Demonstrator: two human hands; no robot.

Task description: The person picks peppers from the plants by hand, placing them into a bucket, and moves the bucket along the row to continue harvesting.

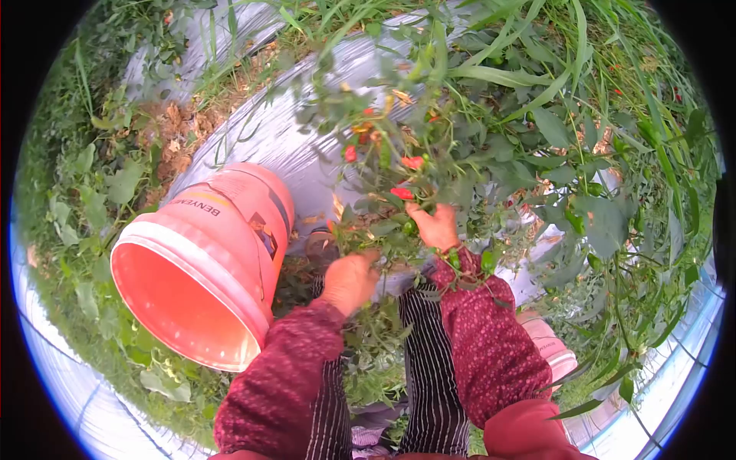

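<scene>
Red chili peppers hang among green ones on a leafy pepper plant (383, 153) in front of me. My right hand (435, 228) is in its lower branches, fingertips closed at the end of a red chili pepper (402, 193). Another red pepper (412, 162) hangs just above it. My left hand (349, 282) is lower and to the left, beside the stems. Its fingers look curled in but are blurred, and whatever they hold is hidden. Green peppers (454, 259) show by my right wrist.
A large pink bucket (192, 230) leans on its side at left, its mouth toward me. A second pink bucket (548, 343) is partly hidden behind my right sleeve. Silvery plastic mulch (261, 126) covers the row. Tall grass (529, 73) overhangs the plants at upper right.
</scene>
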